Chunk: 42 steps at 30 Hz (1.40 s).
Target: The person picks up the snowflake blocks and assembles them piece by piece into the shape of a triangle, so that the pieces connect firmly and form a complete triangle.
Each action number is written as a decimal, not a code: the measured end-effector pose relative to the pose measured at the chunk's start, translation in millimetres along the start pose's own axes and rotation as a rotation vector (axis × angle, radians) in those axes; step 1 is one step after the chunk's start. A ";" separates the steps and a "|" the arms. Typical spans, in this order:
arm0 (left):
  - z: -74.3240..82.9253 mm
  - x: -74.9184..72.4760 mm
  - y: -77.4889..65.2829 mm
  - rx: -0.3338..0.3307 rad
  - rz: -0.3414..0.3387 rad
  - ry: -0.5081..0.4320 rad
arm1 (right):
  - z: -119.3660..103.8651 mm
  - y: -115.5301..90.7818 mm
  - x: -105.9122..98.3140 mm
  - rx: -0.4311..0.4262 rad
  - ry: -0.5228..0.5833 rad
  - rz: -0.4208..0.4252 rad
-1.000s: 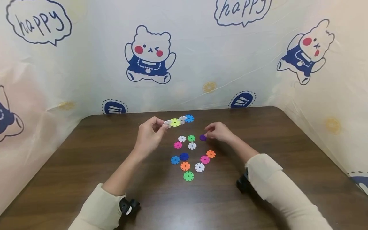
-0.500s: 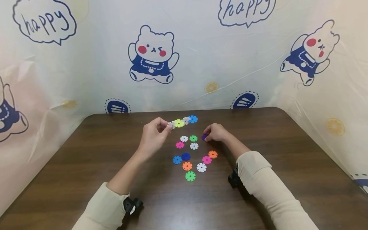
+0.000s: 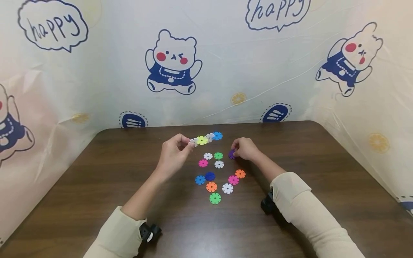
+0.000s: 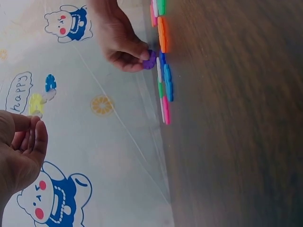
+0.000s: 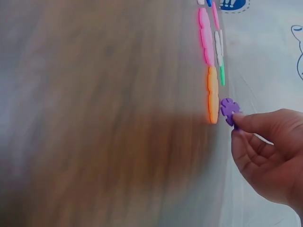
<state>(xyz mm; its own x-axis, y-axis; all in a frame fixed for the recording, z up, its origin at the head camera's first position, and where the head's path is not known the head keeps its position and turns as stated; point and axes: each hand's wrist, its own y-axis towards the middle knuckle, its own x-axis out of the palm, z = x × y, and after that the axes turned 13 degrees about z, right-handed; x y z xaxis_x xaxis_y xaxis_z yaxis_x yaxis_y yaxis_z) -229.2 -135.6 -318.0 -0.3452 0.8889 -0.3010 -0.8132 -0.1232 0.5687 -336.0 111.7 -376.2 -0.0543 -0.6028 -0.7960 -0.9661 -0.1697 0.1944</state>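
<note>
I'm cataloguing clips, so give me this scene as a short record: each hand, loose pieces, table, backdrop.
Left hand: pinches one white end of a joined disc chain, held in the air
Chain order from that hand: white, yellow, white, blue
Right hand: pinches a purple disc
Loose discs: eleven; three white, two each of green, pink, orange and blue
Table: brown, wood-grained
Backdrop: pale sheet printed with bears
</note>
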 end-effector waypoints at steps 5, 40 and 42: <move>0.3 -1.1 -0.6 -0.002 -0.006 0.009 | -3.2 -9.1 -10.7 -0.010 0.051 0.032; -2.5 -1.8 -1.3 -0.079 -0.096 -0.049 | -38.0 -58.7 -37.5 -0.010 0.942 0.349; -3.5 -1.5 -1.6 -0.081 -0.098 -0.050 | -37.1 -59.7 -38.1 -0.009 0.939 0.340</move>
<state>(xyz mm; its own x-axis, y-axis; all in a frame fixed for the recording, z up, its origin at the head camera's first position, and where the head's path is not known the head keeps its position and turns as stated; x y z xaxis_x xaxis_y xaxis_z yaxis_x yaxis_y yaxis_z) -229.1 -138.2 -321.2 -0.2397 0.9192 -0.3125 -0.8780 -0.0678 0.4739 -266.9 115.9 -336.2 -0.1028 -0.9916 0.0783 -0.9341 0.1233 0.3351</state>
